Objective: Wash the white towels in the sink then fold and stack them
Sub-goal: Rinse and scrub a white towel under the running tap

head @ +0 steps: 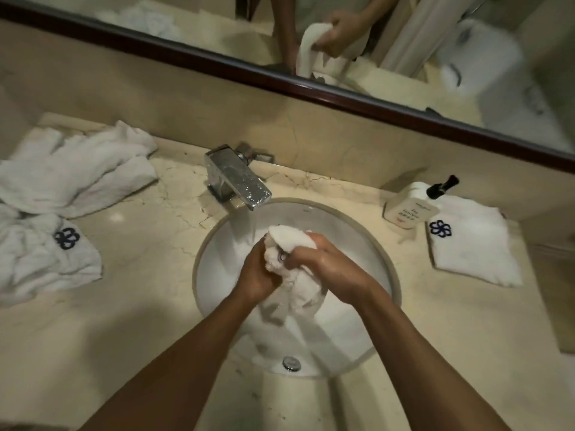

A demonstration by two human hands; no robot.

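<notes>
A cream marble counter (149, 293) carries a round white basin (217, 253) set under its surface near the middle. A square chrome faucet (238, 178) stands at the counter's back edge and projects over the basin's rear rim; water runs from its spout into the basin.

At the counter's left edge lie crumpled white towels (71, 175), unfolded and overlapping; the nearest one bears a dark blue flower emblem (66, 238). They extend past the frame's left side. Near the counter's back right corner stands a white pump bottle with a black dispenser head (410, 208); its label print is too small to read. Just beside it, touching its base, lies a folded white towel with a blue flower emblem (473, 247), flat and squared.

Inside the basin, a wet white towel (291, 239) is bunched above the bowl, its lower part hanging between the wrists. The left hand (258, 275) grips the bunch from the left, fingers curled round it. The right hand (329, 262) grips it from the right, fingers wrapped over the top. Both hands are pressed together on the cloth. A chrome drain fitting (291, 363) shows at the basin's near side.

A dark wood-framed mirror (342, 99) runs along the wall above; its reflection is blurred.
</notes>
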